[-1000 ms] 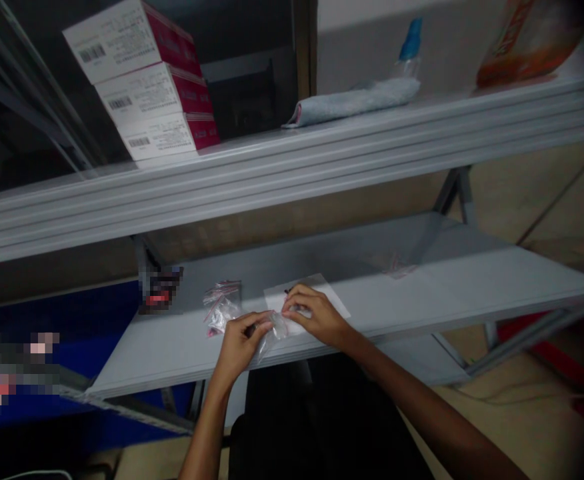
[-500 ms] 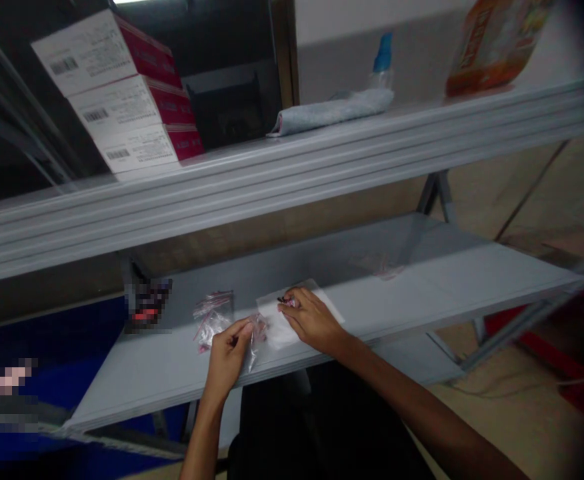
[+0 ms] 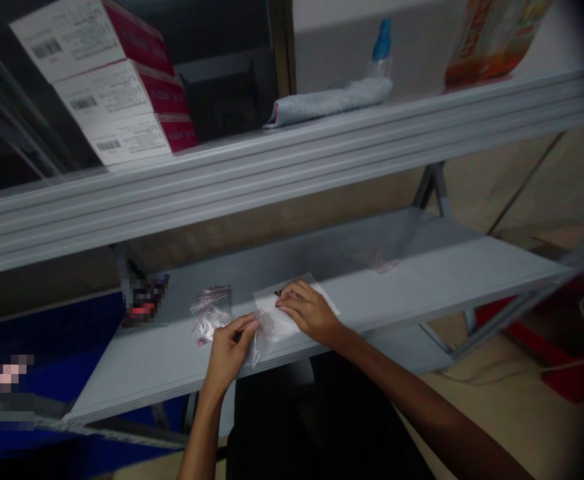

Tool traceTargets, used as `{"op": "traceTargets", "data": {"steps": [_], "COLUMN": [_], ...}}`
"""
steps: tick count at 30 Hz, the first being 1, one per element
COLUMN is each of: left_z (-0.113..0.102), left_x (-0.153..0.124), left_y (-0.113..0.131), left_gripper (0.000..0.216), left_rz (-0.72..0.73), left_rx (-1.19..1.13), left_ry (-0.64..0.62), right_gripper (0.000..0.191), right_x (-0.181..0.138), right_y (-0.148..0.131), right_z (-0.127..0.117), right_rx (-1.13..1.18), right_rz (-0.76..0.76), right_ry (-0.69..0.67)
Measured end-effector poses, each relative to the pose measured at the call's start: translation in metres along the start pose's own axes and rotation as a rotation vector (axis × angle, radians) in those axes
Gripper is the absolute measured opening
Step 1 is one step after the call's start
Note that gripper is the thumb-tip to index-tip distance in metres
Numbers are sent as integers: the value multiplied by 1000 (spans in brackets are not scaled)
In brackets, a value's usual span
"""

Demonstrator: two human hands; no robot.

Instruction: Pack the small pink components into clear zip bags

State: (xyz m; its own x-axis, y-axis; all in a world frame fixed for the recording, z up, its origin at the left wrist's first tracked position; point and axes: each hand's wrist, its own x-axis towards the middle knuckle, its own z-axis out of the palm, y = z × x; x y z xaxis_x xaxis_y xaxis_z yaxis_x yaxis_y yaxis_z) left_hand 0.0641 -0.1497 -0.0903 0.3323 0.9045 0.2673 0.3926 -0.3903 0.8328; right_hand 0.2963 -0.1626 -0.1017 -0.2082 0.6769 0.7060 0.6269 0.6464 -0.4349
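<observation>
My left hand (image 3: 233, 342) pinches a small clear plastic bag (image 3: 258, 348) near the front edge of the lower shelf. To its right, my right hand (image 3: 311, 311) is closed over a white sheet (image 3: 285, 325), with the fingertips on a small dark item (image 3: 278, 293) too small to make out. The sheet lies flat on the shelf, partly under the hand and the bag. A pile of clear zip bags (image 3: 212, 313) with reddish seal lines lies left of my left hand.
Another clear bag (image 3: 385, 260) lies farther right on the lower shelf (image 3: 452, 260). Above and behind runs an upper shelf (image 3: 232, 190) bearing stacked boxes (image 3: 117, 93), a folded cloth (image 3: 327, 103), a blue-capped bottle (image 3: 382, 47) and an orange package (image 3: 495, 47).
The view has shifted slightly. My right hand's fingers have closed in further, covering more of the small item. My left hand keeps hold of the clear bag.
</observation>
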Motion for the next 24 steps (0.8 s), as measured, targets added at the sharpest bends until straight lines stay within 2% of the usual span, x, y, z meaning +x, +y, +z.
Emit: {"op": "traceTargets", "data": {"steps": [2, 4, 10, 15, 18, 21, 24], "left_z": [0, 0, 1, -1, -3, -6, -9], "left_x": [0, 1, 3, 3, 2, 3, 3], "left_y": [1, 4, 6, 5, 4, 2, 1], "left_gripper": [30, 30, 31, 30, 40, 50, 42], "left_rz": [30, 57, 69, 61, 25, 12, 13], "left_rx": [11, 23, 24, -3, -45, -102, -116], "left_ry": [-38, -70, -120, -153, -80, 10, 50], "right_gripper": [17, 16, 11, 11, 16, 18, 16], "right_x": [3, 6, 3, 3, 7, 11, 10], "right_y": [-6, -13, -18, -19, -18, -8, 7], "right_z": [-6, -8, 8, 9, -1, -14, -22], "right_rx": [168, 283, 388, 478, 455, 330, 140], "right_rz": [24, 27, 15, 103, 193, 287, 339], "right_ry": [36, 13, -108, -128, -89, -5, 8]}}
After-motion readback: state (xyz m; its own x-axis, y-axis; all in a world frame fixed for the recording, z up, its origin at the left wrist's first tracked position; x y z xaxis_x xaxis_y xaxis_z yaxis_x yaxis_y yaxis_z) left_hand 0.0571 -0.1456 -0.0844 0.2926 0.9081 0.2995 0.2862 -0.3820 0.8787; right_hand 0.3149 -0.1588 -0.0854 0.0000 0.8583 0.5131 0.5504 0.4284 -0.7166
